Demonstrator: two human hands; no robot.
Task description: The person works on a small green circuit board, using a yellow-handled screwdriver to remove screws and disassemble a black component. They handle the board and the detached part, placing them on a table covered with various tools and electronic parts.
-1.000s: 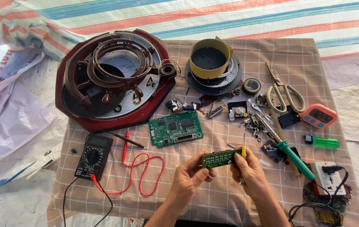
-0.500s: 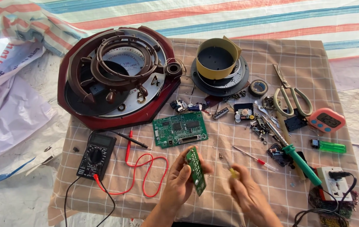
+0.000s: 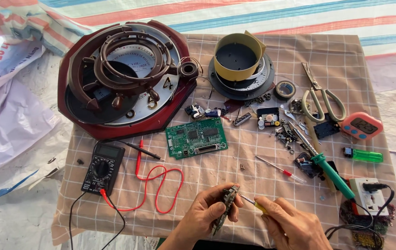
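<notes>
The small circuit board point(image 3: 224, 208) sits edge-on, mostly swallowed by the left hand point(image 3: 207, 216), so its face can't be read. The screwdriver point(image 3: 250, 203) handle vanishes inside the right hand point(image 3: 289, 225), only a yellow sliver showing. Both forearms run off the bottom edge. The loose screws point(image 3: 285, 137) are too small to tell apart. The tangle of wires point(image 3: 367, 227) is clipped at the bottom edge.

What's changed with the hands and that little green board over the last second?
The small circuit board was held flat between both hands; it has since been turned on edge and sits in the left hand alone. The right hand let go of it and now brings a yellow-handled screwdriver to it. The larger green board, multimeter and soldering iron stayed put.
</notes>
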